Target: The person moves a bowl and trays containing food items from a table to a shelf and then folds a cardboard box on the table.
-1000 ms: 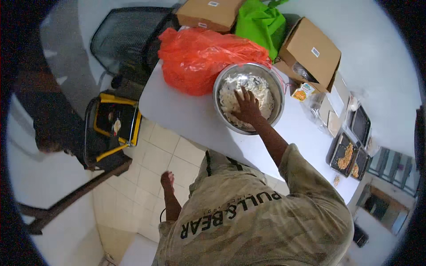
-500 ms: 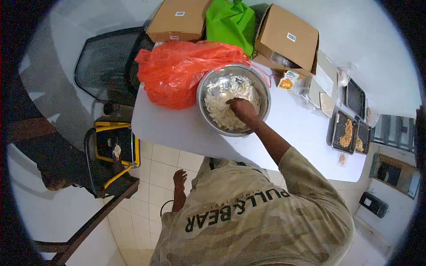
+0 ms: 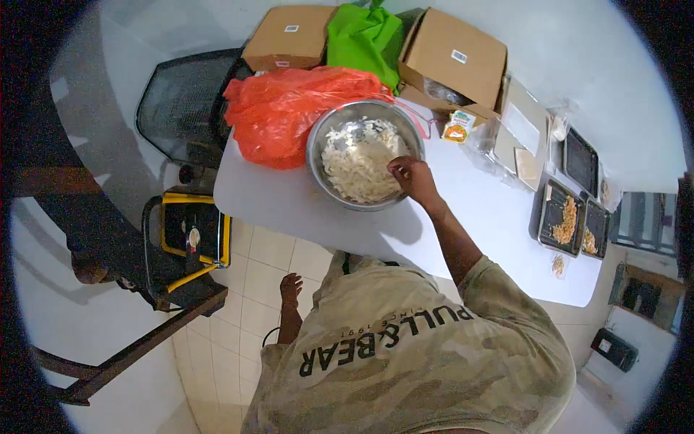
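Note:
A wide steel bowl (image 3: 316, 168) stands on the white table, holding pale whitish shreds or slices (image 3: 356, 168) in a powdery coating; their exact kind I cannot make out. Over the bowl's right side is my right hand (image 3: 415, 181), palm down, its fingers bent and drawn together above the pale pieces. What those fingers hold, if anything, is too small to tell. Down beside my body, away from the table, hangs my left hand (image 3: 290, 286) with loosely spread fingers and nothing in it.
A red plastic bag (image 3: 271, 137) lies against the bowl's left side. Behind are two cardboard boxes (image 3: 455, 61), a green bag (image 3: 363, 43) and a small packet (image 3: 458, 126). Dark trays (image 3: 547, 224) with light brown bits stand at the right. A yellow-edged black step stool (image 3: 225, 242) is left.
My right hand has drawn back from the middle of the bowl to its right side and lifted a little. My left hand stays hanging. The view has shifted slightly.

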`<state>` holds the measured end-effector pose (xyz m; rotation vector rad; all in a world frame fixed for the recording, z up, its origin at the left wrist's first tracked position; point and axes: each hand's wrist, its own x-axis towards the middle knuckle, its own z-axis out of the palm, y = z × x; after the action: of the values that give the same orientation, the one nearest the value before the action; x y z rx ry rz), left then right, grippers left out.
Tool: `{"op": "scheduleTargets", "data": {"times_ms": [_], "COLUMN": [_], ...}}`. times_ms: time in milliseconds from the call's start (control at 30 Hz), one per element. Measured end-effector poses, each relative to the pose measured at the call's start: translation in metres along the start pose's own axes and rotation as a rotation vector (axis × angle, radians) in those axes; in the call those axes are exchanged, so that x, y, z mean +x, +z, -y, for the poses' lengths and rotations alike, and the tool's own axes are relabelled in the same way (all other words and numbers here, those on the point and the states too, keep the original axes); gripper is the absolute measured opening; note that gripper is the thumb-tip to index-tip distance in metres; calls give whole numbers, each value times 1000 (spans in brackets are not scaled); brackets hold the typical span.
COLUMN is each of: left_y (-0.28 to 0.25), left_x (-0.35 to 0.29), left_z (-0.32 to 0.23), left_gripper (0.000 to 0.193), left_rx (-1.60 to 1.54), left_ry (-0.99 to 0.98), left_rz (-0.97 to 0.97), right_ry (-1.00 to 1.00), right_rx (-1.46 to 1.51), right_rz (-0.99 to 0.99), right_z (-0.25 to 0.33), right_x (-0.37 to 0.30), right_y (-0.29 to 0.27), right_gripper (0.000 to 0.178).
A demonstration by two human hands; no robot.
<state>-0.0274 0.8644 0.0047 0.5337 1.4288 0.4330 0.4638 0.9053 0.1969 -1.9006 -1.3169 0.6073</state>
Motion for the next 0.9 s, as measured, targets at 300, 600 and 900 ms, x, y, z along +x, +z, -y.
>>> {"op": "scheduleTargets", "data": {"times_ms": [300,600,900], "left_y": [56,146,205], "left_x": [-36,-82,-132], "left_z": [32,118,197], "left_gripper": [26,28,24], "left_rx": [131,353,597], "left_ry": [-146,89,12], "left_rz": [-17,233,402], "right_ry": [-164,-432,189], "right_rx": [340,-115,561], "right_rz": [-151,67,-123], "right_z": [-28,-89,-232], "right_x": [-20,-110,-394], "right_y": [-38,-117,-199], "right_gripper": [22,22,13]}}
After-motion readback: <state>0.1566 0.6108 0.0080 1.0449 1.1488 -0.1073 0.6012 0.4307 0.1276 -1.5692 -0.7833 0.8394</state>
